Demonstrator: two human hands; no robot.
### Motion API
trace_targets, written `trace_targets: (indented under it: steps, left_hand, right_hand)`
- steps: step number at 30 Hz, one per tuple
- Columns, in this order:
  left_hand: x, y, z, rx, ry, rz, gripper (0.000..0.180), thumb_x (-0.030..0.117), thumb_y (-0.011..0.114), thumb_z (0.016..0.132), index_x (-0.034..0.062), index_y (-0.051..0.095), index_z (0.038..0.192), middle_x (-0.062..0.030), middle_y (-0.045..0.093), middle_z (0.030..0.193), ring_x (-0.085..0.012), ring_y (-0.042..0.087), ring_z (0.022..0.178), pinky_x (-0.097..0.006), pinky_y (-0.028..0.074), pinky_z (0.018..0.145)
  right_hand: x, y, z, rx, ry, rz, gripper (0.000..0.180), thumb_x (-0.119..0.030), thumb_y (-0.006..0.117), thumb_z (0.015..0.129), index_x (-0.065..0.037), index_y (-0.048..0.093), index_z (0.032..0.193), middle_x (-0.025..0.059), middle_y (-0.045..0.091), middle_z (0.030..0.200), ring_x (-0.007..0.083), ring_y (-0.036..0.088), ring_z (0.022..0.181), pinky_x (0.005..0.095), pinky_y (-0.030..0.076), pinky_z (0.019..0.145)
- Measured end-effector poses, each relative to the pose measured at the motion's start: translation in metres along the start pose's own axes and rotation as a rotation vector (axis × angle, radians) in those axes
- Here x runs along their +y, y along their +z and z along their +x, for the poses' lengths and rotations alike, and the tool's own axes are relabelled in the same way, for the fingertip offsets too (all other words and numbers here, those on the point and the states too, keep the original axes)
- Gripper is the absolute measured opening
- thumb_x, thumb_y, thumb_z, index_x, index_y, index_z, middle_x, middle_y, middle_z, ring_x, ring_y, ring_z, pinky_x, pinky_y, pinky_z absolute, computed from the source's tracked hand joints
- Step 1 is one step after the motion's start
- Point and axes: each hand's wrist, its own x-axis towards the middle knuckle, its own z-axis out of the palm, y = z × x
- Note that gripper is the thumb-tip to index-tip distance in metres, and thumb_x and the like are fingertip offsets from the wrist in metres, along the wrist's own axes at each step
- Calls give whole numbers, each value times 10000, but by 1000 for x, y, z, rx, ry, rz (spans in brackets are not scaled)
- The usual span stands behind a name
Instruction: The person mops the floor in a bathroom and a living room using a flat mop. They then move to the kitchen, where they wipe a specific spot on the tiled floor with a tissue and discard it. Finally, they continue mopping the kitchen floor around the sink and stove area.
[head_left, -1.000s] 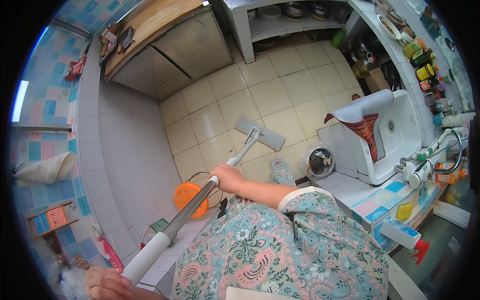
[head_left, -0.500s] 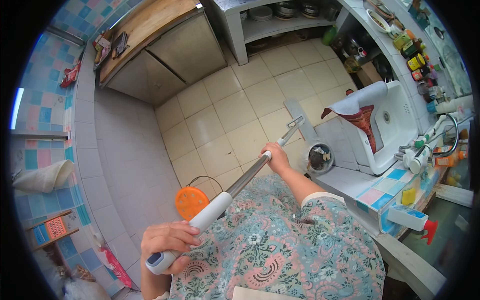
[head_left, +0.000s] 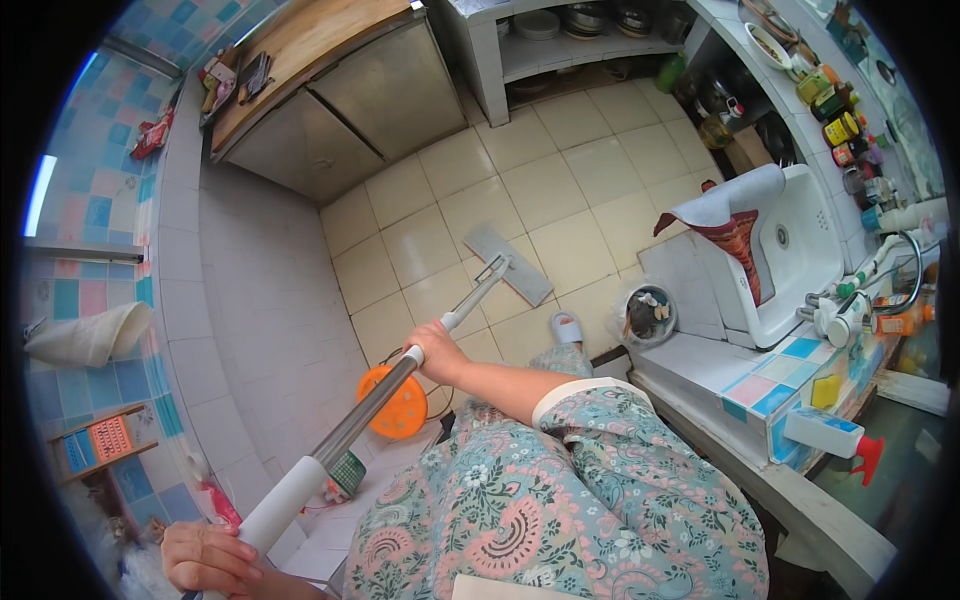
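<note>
Here we held a flat mop (head_left: 420, 355) with both hands. Our right hand (head_left: 437, 350) was wrapped around the metal shaft partway down, fingers curled shut on it. Our left hand (head_left: 205, 557) closed around the white grip at the top end of the handle, near the lower edge of the view, well back from the right hand. The shaft ran slanted away from us, from the left hand up past the right hand and out to the grey rectangular mop head (head_left: 508, 263), which lay flat on the cream tiled floor (head_left: 560, 190) just beyond the right hand.

Just below the right hand, under the shaft, sat a round orange object (head_left: 400, 405) on the floor. To the right of the right hand, our foot in a pale slipper (head_left: 566, 327) stood on the tiles, and beyond it a small round bin (head_left: 648, 314) with dark contents stood against a white step. Farther right was a white sink (head_left: 800, 250) with a red and white cloth (head_left: 730, 215) draped over its near edge. Far ahead of the mop head stood a steel cabinet (head_left: 350, 110) with a wooden top. A white spray bottle with a red trigger (head_left: 832, 437) lay on the tiled surface (head_left: 775, 375) to our right.
</note>
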Motion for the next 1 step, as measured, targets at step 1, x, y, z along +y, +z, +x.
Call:
trace_targets:
  steps: [1]
  left_hand:
    - [1,-5,0,-58,8,-5,216,294,688,700,140,536,679,23,627,626,-144,622,617,-280,495,748]
  right_hand:
    - [-2,4,2,-54,9,16,127,-131,676,700,-140,558,746,31,560,826,254,507,952,483,240,1022]
